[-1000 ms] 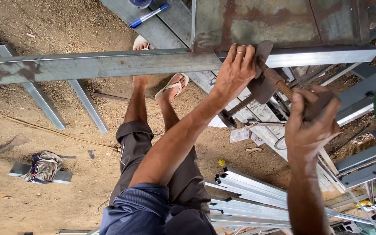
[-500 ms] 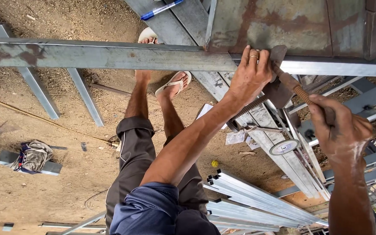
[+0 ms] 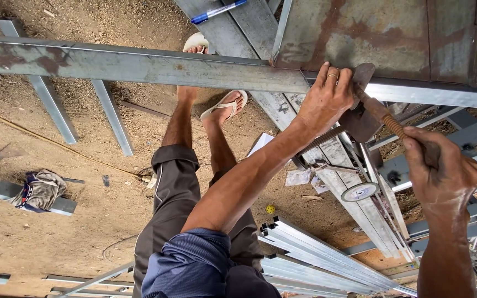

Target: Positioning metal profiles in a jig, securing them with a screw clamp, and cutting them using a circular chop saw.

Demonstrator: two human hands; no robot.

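Hammer (image 3: 366,113): its rusty head sits right at the lower edge of the steel beam (image 3: 139,65), just beside the left hand (image 3: 327,102), and its ribbed rod handle slants down to the right into the right hand (image 3: 443,171). That right hand is clenched around the end of the handle, fingers wrapped tight. The left hand presses on the beam where it meets the rusty plate (image 3: 360,33), fingers curled over the edge; whether it pinches anything small there I cannot tell. A ring shows on one finger.

Below the beam, the person's legs stand on the dirt in sandals (image 3: 224,106), dark trousers rolled at the knee. A blue pen (image 3: 218,11) lies on a grey bar near the top. A cutting disc (image 3: 359,192) rests on the long steel strips under the hammer. A bundle of square tubes (image 3: 316,259) lies by the person's knee, with a small yellow ball (image 3: 270,209) just beside it. Well apart on the left, a crumpled cloth (image 3: 41,189) sits on a short bar.
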